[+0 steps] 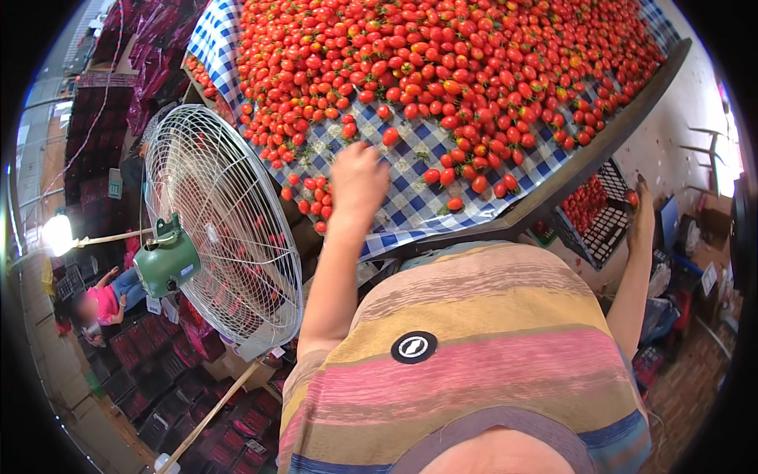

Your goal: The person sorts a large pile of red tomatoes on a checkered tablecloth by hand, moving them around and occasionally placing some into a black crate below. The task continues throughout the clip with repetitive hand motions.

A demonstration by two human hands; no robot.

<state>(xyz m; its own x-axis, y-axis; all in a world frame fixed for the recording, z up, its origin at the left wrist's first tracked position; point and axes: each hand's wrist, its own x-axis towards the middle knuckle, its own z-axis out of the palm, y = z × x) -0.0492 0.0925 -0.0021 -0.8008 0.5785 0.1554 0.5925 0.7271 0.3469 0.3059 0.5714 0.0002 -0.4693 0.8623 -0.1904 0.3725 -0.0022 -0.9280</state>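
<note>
A large heap of red cherry tomatoes [450, 59] covers the far part of a table spread with a blue-and-white checked cloth [408, 195]. Over the near part of the cloth is my left hand [358, 183], its fingers curled downward. What lies inside those fingers is hidden. One loose tomato [390, 137] rests just beyond them, and a small cluster of tomatoes [317, 198] is on its left. Off the table's right side, my right hand [642, 201] holds a tomato [632, 198] beside a black plastic crate [604, 240] partly filled with tomatoes.
A caged fan [222, 231] with a green motor housing [167, 260] stands close on the left. The table's raised dark edge [592, 148] curves along the right. Stacked crates [98, 130] fill the left background, where a person in a pink shirt [106, 305] sits.
</note>
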